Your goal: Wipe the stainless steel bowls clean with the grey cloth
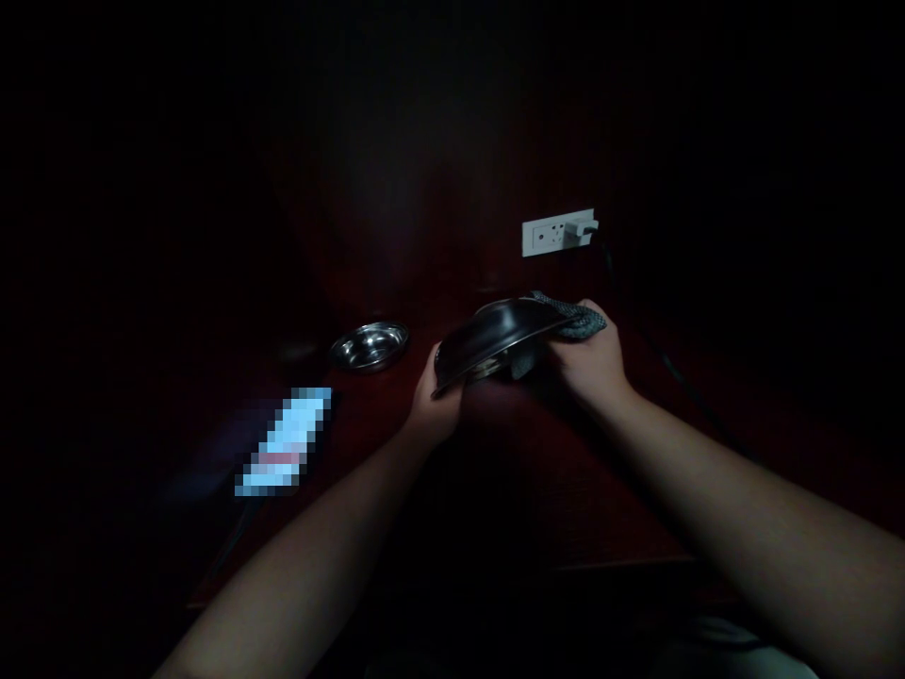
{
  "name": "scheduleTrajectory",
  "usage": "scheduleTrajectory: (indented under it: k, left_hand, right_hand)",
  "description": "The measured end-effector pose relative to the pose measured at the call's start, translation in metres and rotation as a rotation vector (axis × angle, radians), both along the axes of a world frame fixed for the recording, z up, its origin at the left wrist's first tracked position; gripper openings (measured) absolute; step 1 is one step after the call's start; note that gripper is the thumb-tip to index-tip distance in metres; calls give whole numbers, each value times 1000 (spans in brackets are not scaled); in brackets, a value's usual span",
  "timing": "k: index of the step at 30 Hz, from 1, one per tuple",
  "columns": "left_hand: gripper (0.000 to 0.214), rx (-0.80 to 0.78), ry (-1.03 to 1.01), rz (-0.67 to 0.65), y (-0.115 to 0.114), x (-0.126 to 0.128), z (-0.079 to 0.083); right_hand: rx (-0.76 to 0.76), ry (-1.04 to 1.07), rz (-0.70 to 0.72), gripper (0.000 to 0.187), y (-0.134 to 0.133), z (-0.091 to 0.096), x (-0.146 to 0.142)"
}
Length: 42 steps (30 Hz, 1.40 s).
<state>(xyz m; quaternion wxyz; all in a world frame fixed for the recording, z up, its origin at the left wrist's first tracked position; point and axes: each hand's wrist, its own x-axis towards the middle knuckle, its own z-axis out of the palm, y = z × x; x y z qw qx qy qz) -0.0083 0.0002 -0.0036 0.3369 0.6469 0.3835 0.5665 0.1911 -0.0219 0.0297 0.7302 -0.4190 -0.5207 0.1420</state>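
Raised above the table, a shiny metal bowl (505, 325) is held tilted between my two hands. My left hand (439, 410) grips its left rim, with most of the fingers hidden behind and under the bowl. On the other side, my right hand (590, 354) is closed around a dark checked cloth (584, 319). The cloth lies against the bowl's right edge, and a part of it shows beneath the bowl. To the left, a second shiny metal bowl (370, 347) rests upright on the dark red table (537, 509).
A lit screen (287, 443), pixelated, lies at the table's left. On the wall behind is a white socket plate (548, 236) with a plugged-in charger (581, 228). Its dark cable (671, 368) runs down the right side. The surroundings are very dark.
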Motion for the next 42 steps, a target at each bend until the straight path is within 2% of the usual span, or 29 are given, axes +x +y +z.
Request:
scheduleTrajectory:
  k: [5, 14, 24, 32, 42]
  left_hand:
    - [51, 93, 56, -40, 0, -3, 2]
    - [51, 125, 117, -62, 4, -7, 3]
    - [40, 98, 125, -61, 3, -5, 4]
    - [45, 54, 189, -24, 2, -7, 7]
    - [37, 108, 164, -69, 3, -9, 9]
  right_hand:
    - [4, -48, -38, 31, -5, 3, 1]
    - [75, -145, -71, 28, -10, 5, 1]
    - [91, -195, -60, 28, -13, 6, 1]
    - [100, -222, -54, 33, -13, 6, -1]
    - [123, -321, -64, 33, -18, 8, -2]
